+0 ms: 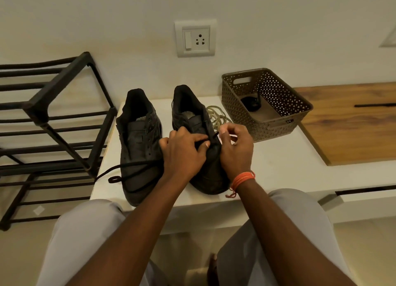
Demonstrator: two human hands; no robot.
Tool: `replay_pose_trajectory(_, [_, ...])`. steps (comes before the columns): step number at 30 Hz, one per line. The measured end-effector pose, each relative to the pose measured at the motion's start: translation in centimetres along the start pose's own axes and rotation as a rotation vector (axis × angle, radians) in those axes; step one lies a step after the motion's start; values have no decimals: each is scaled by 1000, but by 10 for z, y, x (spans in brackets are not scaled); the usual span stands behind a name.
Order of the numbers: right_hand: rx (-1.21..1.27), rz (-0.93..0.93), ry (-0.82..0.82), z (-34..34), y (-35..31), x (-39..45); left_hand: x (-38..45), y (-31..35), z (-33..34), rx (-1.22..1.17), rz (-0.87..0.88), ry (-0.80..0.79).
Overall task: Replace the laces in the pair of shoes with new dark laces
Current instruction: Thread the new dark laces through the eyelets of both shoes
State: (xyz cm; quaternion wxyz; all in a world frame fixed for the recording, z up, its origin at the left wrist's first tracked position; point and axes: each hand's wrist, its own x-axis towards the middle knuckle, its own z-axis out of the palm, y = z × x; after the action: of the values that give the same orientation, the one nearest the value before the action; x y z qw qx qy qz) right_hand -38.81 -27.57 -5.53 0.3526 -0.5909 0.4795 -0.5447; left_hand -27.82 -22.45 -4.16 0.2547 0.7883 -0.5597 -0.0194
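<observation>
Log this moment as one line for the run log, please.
step: threading dark lace | shoe: right shoe | left hand: holding shoe | right hand: pinching lace tip | old laces: beside shoe

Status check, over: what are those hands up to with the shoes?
Left hand steadies right shoe. Right hand pinches dark lace end at eyelets. Nothing blocking.

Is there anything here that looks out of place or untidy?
Slightly: a dark lace trails loose across the left shoe and over the table edge. A pale lace lies coiled beside the right shoe.
</observation>
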Motion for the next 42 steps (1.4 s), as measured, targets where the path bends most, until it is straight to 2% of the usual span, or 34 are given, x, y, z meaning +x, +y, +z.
replay_pose_trajectory(3, [689, 310, -84, -21, -28, 15, 1, -10, -6, 65, 40, 46])
replay_pose_trajectory(4, [815, 347, -155, -34, -31, 22, 2, -12, -8, 78, 52, 56])
replay_pose_trajectory(5, [751, 316, -246, -47, -33, 28, 2, -13, -11, 95, 64, 57])
replay_pose_trajectory(6, [525, 240, -376, -57, -32, 30, 3, -14, -13, 114, 76, 48])
replay_pose_trajectory(8, [-198, 102, -683, -66, -22, 26, 2, -15, -17, 152, 96, 21])
replay_pose_trajectory(10, [-766, 106, -887, -69, -8, 28, 0, -17, -21, 179, 100, 13])
replay_pose_trajectory(12, [-1077, 188, -886, -75, -5, 37, 0, -20, -24, 191, 87, -1])
replay_pose_trajectory(15, [-1228, 376, -809, -88, -4, 47, 3, -23, -28, 177, 56, -54])
replay_pose_trajectory(17, [-1133, 322, -738, -86, 3, 39, 5, -24, -29, 132, 55, -96])
replay_pose_trajectory(21, [-722, 95, -541, -65, -7, 24, 4, -24, -28, 68, 69, -117])
replay_pose_trajectory(26, [-600, -95, -686, -29, -13, 21, 3, -26, -29, -24, 79, -136])
replay_pose_trajectory(28, [-657, -162, -643, -28, -9, 20, 3, -28, -30, -33, 70, -140])
replay_pose_trajectory(29, [-699, -139, -561, -33, -6, 25, 3, -29, -31, -33, 63, -139])
replay_pose_trajectory(31, [-781, 32, -380, -54, 7, 41, 5, -30, -33, -36, 44, -140])
replay_pose_trajectory(33, [-917, 206, -315, -76, 19, 52, 6, -30, -31, -58, 36, -150])
replay_pose_trajectory(34, [-974, 240, -315, -82, 22, 53, 7, -30, -31, -69, 39, -159])
replay_pose_trajectory(36, [-996, 195, -306, -80, 22, 49, 8, -31, -30, -84, 48, -187])
replay_pose_trajectory(38, [-854, 48, -336, -70, 17, 37, 8, -33, -30, -82, 57, -213])
replay_pose_trajectory(40, [-655, -86, -436, -56, 6, 28, 7, -35, -31, -64, 67, -223])
replay_pose_trajectory(42, [-579, -167, -545, -42, -1, 23, 6, -36, -31, -40, 80, -220])
